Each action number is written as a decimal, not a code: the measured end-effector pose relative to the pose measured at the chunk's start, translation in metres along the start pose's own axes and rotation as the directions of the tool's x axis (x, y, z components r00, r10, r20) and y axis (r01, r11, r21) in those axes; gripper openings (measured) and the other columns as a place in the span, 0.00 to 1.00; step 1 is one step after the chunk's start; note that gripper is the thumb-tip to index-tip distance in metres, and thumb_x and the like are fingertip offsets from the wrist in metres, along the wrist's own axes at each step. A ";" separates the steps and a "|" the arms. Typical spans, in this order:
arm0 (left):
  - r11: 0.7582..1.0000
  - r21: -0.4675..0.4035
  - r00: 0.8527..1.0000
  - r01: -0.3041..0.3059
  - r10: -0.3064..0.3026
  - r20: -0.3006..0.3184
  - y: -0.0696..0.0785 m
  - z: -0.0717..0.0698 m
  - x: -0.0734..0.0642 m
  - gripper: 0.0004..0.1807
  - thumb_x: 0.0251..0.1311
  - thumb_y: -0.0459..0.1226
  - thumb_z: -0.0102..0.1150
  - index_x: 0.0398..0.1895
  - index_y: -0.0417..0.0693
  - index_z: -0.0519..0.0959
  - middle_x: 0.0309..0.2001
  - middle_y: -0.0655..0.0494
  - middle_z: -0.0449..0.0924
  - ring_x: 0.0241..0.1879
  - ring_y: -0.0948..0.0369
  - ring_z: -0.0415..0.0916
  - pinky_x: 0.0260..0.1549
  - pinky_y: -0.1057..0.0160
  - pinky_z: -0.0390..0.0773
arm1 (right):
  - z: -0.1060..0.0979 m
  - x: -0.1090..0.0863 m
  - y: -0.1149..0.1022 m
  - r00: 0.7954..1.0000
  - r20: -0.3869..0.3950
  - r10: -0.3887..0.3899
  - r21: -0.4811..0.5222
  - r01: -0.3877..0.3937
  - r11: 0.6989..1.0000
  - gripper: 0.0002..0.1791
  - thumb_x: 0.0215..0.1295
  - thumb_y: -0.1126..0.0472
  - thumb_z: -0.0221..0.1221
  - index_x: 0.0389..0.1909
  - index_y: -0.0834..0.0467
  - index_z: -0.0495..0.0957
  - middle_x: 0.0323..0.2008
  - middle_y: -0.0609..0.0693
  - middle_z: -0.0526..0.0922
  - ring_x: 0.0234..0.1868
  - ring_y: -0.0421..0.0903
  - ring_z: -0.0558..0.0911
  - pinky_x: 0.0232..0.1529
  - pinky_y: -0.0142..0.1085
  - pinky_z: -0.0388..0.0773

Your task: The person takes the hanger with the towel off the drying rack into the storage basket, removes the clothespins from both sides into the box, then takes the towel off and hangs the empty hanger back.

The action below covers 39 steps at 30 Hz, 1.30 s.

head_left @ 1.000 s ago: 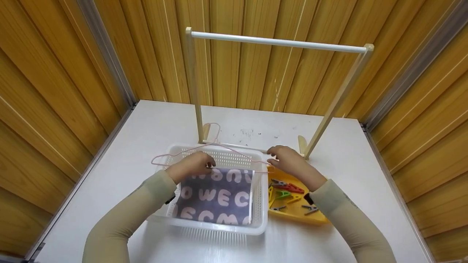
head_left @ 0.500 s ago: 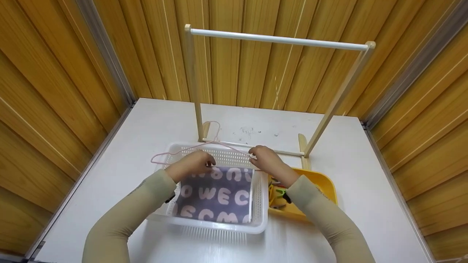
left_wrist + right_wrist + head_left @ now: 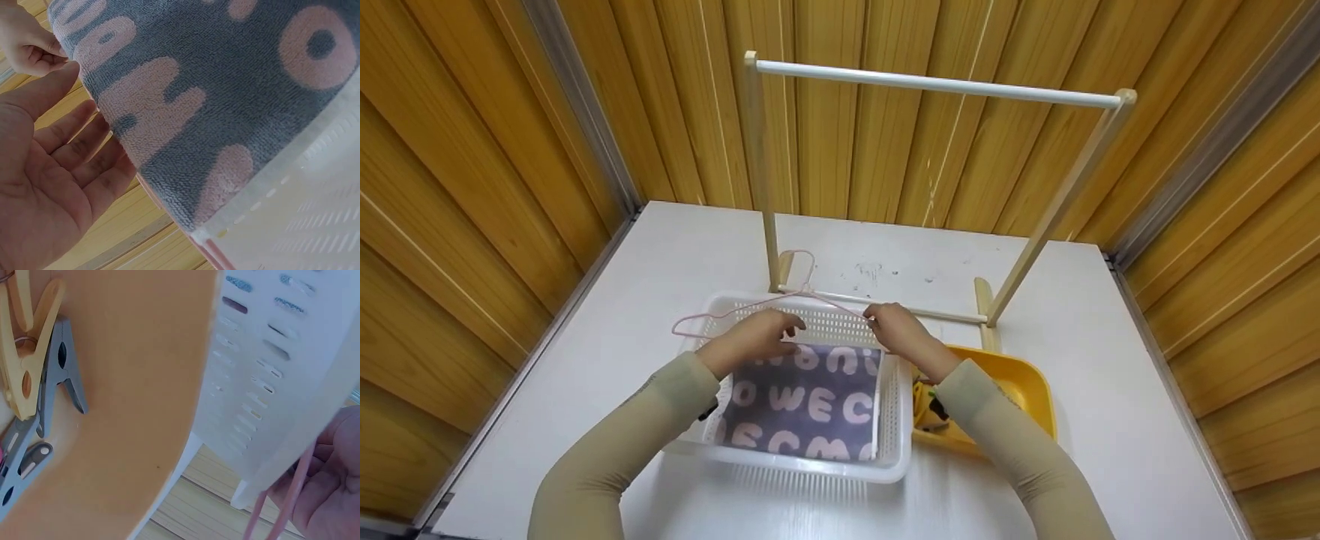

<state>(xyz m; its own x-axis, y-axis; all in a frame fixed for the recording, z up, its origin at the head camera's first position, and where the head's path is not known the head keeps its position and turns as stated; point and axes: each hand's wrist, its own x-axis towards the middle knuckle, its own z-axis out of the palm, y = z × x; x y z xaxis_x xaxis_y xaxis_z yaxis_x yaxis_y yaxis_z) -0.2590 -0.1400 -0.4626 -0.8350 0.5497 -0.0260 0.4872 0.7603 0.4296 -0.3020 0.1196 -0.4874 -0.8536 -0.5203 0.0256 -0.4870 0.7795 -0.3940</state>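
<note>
A pink clothes hanger (image 3: 692, 324) leans over the white basket (image 3: 896, 450). A dark grey-blue towel (image 3: 802, 401) with pale pink letters lies along its lower bar. My left hand (image 3: 757, 337) is at the towel's upper edge; in the left wrist view its fingers (image 3: 93, 154) reach to the edge and the bar, fingertips partly hidden, thumb apart from them. My right hand (image 3: 900, 330) grips the hanger's right shoulder, its fingertips close together. In the right wrist view pink hanger tubes (image 3: 298, 481) pass along that hand's curled fingers (image 3: 320, 495).
A yellow tray (image 3: 1035, 386) with several clothespins (image 3: 62, 371) stands right of the basket, partly beneath my right forearm. Behind the basket rises a wooden rack with a white top bar (image 3: 937, 82). Wood-panelled walls (image 3: 885, 150) surround the white table (image 3: 1110, 390).
My right hand has moved left from above the yellow tray onto the hanger's right shoulder. My left hand has stayed at the towel's edge, its thumb and forefinger slightly farther apart. Hanger and towel look still.
</note>
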 end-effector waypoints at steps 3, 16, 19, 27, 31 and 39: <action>1.000 -0.024 1.000 0.002 -0.002 -0.006 0.000 -0.001 -0.002 0.19 0.60 0.31 0.68 0.53 0.31 0.81 0.45 0.36 0.87 0.47 0.43 0.85 0.51 0.47 0.84 | 0.002 -0.001 0.002 1.000 -0.015 -0.009 0.035 0.010 0.999 0.13 0.76 0.66 0.54 0.50 0.71 0.82 0.49 0.67 0.87 0.53 0.64 0.85 0.59 0.54 0.81; 1.000 -0.008 1.000 -0.004 0.004 -0.028 0.003 -0.007 -0.013 0.16 0.62 0.34 0.67 0.50 0.32 0.83 0.46 0.38 0.88 0.47 0.44 0.86 0.52 0.47 0.84 | -0.008 -0.022 0.005 0.973 -0.190 -0.133 0.193 0.169 0.966 0.09 0.78 0.61 0.52 0.47 0.64 0.77 0.23 0.56 0.77 0.22 0.39 0.63 0.27 0.32 0.61; 1.000 -0.003 0.999 -0.024 0.024 -0.047 0.005 -0.006 -0.017 0.14 0.62 0.32 0.67 0.48 0.33 0.84 0.44 0.40 0.89 0.45 0.46 0.86 0.50 0.48 0.85 | -0.009 -0.034 0.002 0.953 -0.246 -0.179 0.192 0.229 0.954 0.08 0.77 0.63 0.53 0.47 0.63 0.76 0.22 0.54 0.74 0.21 0.36 0.60 0.26 0.30 0.58; 0.991 0.089 0.984 -0.101 0.112 -0.137 0.018 -0.011 -0.027 0.13 0.61 0.35 0.69 0.46 0.37 0.85 0.43 0.45 0.90 0.44 0.49 0.86 0.48 0.50 0.84 | -0.025 -0.061 -0.011 0.894 -0.413 -0.173 0.204 0.276 0.939 0.05 0.75 0.66 0.55 0.46 0.62 0.77 0.20 0.50 0.71 0.21 0.32 0.59 0.25 0.29 0.58; 0.982 0.123 0.965 -0.142 0.165 -0.204 0.029 -0.017 -0.029 0.14 0.62 0.39 0.70 0.47 0.40 0.85 0.43 0.46 0.89 0.42 0.51 0.86 0.45 0.50 0.84 | -0.040 -0.071 -0.017 0.877 -0.447 -0.178 0.189 0.287 0.939 0.04 0.74 0.67 0.56 0.45 0.62 0.77 0.19 0.49 0.70 0.21 0.32 0.59 0.25 0.28 0.58; 0.918 0.288 0.852 -0.274 0.371 -0.370 0.052 -0.025 -0.033 0.07 0.56 0.37 0.73 0.35 0.42 0.88 0.32 0.52 0.88 0.33 0.56 0.85 0.36 0.56 0.84 | -0.061 -0.088 -0.023 0.820 -0.515 -0.250 0.158 0.377 0.912 0.04 0.70 0.72 0.58 0.43 0.64 0.77 0.19 0.49 0.72 0.21 0.29 0.58 0.23 0.27 0.59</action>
<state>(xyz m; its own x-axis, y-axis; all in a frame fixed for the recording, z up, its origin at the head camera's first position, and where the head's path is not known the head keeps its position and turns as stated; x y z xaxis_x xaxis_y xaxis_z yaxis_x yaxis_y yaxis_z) -0.2122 -0.1271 -0.4165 -0.6255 0.6221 0.4709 0.7496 0.6465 0.1417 -0.2273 0.1686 -0.4245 -0.6734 -0.4419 0.5927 -0.7373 0.4598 -0.4949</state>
